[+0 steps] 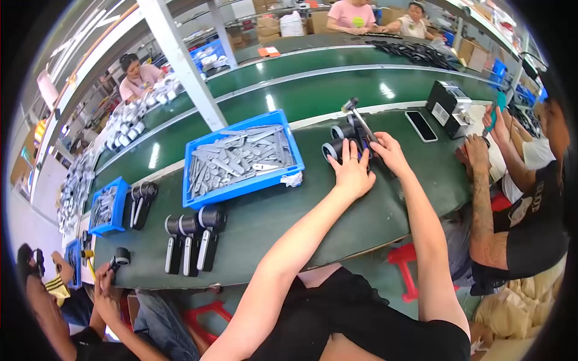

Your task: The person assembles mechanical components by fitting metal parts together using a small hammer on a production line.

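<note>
My left hand (351,173) presses on a black cylindrical device (337,147) lying on the green table (337,204), its round end facing left. My right hand (388,151) grips the handle of a small hammer (356,115) whose grey head sits above the device. A second black device (344,130) lies just behind the first. To the left stands a blue bin (241,157) filled with several grey flat metal strips.
Three finished black devices (191,238) lie at the table's near left. A phone (421,126) and a black-and-silver machine (448,105) sit at the right, beside a co-worker's forearm (481,198). Other people work at the left and far side. A white post (186,63) rises behind the bin.
</note>
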Action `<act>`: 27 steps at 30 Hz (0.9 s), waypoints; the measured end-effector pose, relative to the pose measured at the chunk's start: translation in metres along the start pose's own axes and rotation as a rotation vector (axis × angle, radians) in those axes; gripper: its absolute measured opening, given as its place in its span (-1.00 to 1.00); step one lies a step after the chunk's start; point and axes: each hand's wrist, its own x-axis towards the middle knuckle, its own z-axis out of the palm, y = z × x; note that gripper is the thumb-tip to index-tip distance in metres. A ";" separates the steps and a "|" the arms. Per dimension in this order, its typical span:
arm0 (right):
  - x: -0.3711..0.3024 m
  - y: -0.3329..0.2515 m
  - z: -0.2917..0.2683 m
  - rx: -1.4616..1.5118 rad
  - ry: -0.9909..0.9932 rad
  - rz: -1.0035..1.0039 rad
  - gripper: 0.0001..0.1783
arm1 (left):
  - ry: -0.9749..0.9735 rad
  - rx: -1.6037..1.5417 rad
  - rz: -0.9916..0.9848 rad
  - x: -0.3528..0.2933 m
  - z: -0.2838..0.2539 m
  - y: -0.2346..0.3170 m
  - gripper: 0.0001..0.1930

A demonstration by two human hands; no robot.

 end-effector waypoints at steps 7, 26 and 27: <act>-0.069 -0.058 0.031 -0.108 -0.068 0.044 -0.63 | -0.034 -0.084 0.172 -0.061 -0.031 -0.024 -0.31; -0.180 -0.109 0.158 0.303 -0.305 0.106 -0.63 | -0.258 -0.063 0.261 -0.199 -0.190 -0.157 -0.62; -0.180 -0.107 0.159 0.363 -0.309 0.099 -0.63 | -0.204 -0.175 0.264 -0.190 -0.192 -0.161 -0.65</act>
